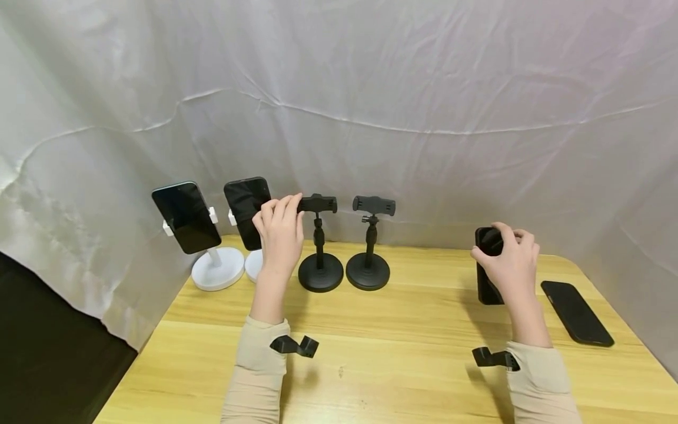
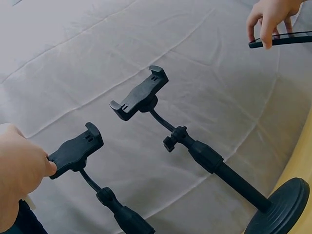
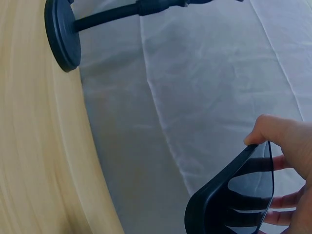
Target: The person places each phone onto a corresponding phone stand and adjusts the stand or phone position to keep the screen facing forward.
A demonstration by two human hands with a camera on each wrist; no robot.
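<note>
My left hand (image 1: 281, 232) pinches the left end of the clamp (image 1: 324, 204) on a black phone stand (image 1: 320, 274). In the left wrist view, a fingertip lies against that clamp (image 2: 80, 148), whose other end is free. A second black phone stand (image 1: 368, 274) is just to the right, its clamp (image 1: 375, 205) holding nothing. Over at the right, my right hand (image 1: 512, 259) grips a dark smartphone (image 1: 486, 285) by its upper part, upright. Thumb on one edge and fingers on the opposite side hold the smartphone (image 3: 209, 209) in the right wrist view.
Two white stands at the left carry smartphones, one tilted (image 1: 188, 218) and one (image 1: 246, 206) partly behind my left hand. Another dark smartphone (image 1: 577, 314) lies flat at the wooden table's (image 1: 392, 365) right side. Grey cloth (image 1: 424, 88) hangs behind.
</note>
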